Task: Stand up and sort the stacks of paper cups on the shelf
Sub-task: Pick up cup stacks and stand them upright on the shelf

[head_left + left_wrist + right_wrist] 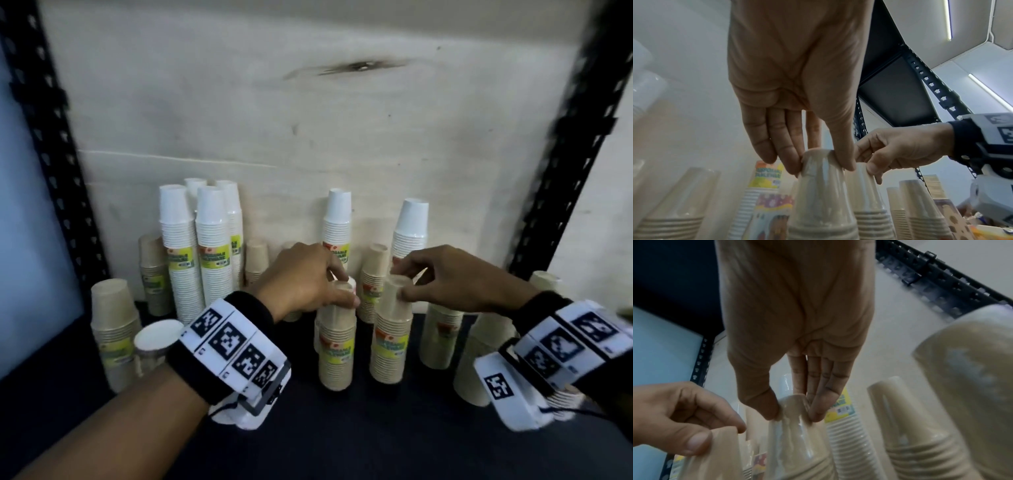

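Two wrapped brown stacks are stood side by side at the middle of the dark shelf (pixel 394 428). The top of the left stack (pixel 337 346) is pinched by the left hand (pixel 301 277), thumb against fingers, and the top of the right stack (pixel 392 339) is pinched likewise by the right hand (pixel 459 279). White stacks (pixel 195 246) are ranged upright behind, against the wall.

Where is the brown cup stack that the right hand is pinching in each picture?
Head: the brown stack stands right of centre, its top pinched by the right hand.
Left wrist: right of centre, low, under the right hand.
Right wrist: bottom centre, pinched by the right hand.
Shared landmark: the left hand holds the neighbouring brown stack.
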Demonstrator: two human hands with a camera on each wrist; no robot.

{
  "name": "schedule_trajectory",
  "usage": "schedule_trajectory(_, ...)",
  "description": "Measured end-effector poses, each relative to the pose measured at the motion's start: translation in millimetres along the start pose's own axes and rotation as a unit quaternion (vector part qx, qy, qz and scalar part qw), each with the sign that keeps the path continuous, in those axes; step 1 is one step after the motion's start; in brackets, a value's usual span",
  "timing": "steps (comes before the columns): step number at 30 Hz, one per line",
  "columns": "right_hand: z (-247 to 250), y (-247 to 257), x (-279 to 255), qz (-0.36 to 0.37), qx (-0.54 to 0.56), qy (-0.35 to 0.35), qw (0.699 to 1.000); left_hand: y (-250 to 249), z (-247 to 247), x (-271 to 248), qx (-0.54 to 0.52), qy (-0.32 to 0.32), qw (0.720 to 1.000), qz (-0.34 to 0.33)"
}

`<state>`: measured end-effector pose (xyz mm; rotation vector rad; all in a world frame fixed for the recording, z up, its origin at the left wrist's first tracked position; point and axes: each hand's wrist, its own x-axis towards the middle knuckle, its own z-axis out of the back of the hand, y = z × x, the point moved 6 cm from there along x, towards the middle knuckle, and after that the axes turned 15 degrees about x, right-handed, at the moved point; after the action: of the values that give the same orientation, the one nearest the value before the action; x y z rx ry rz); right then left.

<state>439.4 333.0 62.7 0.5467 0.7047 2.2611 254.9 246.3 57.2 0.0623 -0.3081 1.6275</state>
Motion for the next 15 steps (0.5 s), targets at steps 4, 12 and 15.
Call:
schedule_trajectory(4, 4.1, -14.6, -9.2, -0.016, -0.020, -0.003, 1.000, -16.2, -15.5, 5.3, -0.026, -0.005, 1.000, -0.011)
schedule_trajectory(12, 10.7, -23.3, -17.1, -0.024, -0.033, 0.010, 0.999, -33.0, -25.0, 14.2, -0.035, -0.035, 0.999, -0.023)
schedule_trajectory(15, 8.3, -26.3, -18.3, -0.024, -0.041, 0.017, 0.999, -33.5, -27.1, 13.0, -0.038, -0.038, 0.998, -0.022)
